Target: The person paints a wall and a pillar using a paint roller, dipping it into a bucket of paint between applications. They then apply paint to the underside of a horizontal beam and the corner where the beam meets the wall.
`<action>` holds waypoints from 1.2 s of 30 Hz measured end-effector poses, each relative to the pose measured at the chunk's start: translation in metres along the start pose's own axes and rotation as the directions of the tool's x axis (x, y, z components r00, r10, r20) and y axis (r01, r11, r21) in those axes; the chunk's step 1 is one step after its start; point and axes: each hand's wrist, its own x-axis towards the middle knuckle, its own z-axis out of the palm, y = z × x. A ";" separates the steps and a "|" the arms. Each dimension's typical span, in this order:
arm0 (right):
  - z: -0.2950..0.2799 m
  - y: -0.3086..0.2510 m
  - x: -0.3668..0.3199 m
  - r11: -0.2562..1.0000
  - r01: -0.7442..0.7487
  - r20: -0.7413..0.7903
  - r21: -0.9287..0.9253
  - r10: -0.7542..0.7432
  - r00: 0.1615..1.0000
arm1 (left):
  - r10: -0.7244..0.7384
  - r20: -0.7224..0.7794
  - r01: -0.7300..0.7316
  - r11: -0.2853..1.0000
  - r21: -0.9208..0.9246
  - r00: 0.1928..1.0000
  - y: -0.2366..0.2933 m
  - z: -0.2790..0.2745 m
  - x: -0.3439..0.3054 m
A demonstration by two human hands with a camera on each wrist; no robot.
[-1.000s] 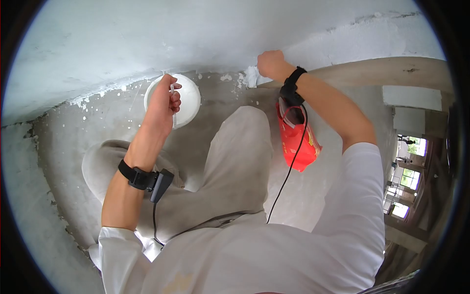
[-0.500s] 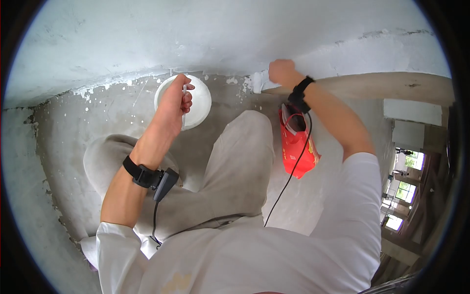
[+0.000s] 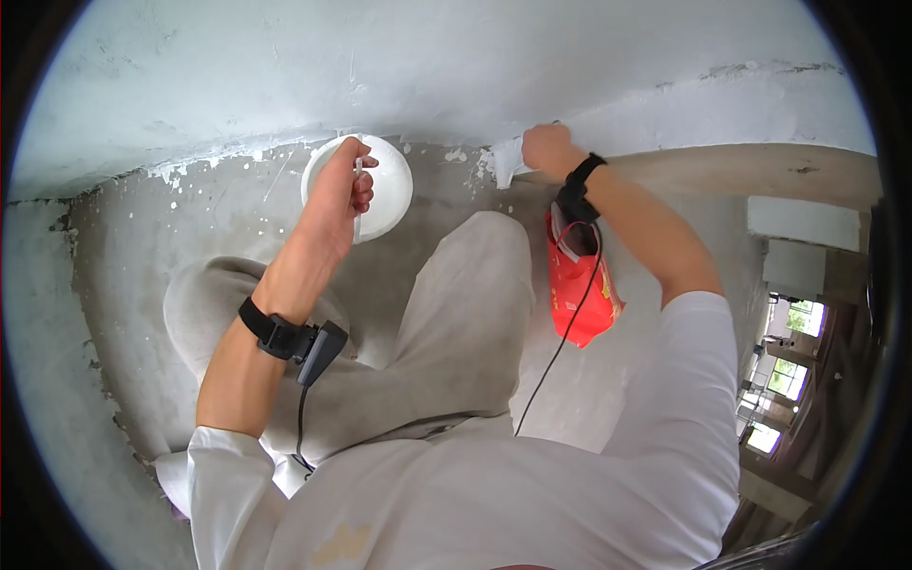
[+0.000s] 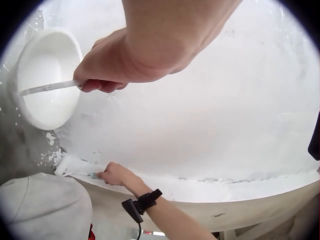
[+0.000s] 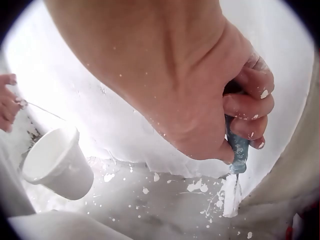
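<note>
In the right wrist view my right hand (image 5: pixel 200 95) grips the blue-green handle (image 5: pixel 239 147) of a small tool. Its narrow blade (image 5: pixel 230 196), coated white, lies at the base of the white wall. My left hand (image 3: pixel 344 190) is above a white bucket (image 3: pixel 391 195), fingers curled round a thin whitish strip (image 4: pixel 50 87), whose far end reaches over the bucket's rim in the left wrist view. What the strip is, I cannot tell. White spots cover my right fingers.
A red bag (image 3: pixel 581 294) stands on the floor right of my knee (image 3: pixel 480 256). A black cable (image 3: pixel 560 347) runs from the right wrist camera past it. White splashes mark the grey floor along the wall (image 3: pixel 427 66). Windows show at the far right.
Across the head views, the bucket, both hands and the bag shift right together, then only slightly. Both hands keep their grips, and the left stays above the bucket.
</note>
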 end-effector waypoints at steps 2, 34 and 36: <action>-0.040 0.002 -0.006 1.000 -0.012 0.068 -0.022 0.014 0.998 | 0.002 -0.005 -0.002 1.000 0.002 1.000 0.000 0.000 0.001; 0.034 -0.014 -0.002 0.999 0.011 -0.083 0.032 -0.008 0.997 | -0.018 0.006 0.017 1.000 0.006 1.000 -0.004 -0.001 0.007; 0.053 -0.022 -0.008 0.999 -0.023 -0.117 0.045 0.028 0.993 | -0.040 0.003 0.040 0.999 0.006 0.999 -0.003 -0.001 0.008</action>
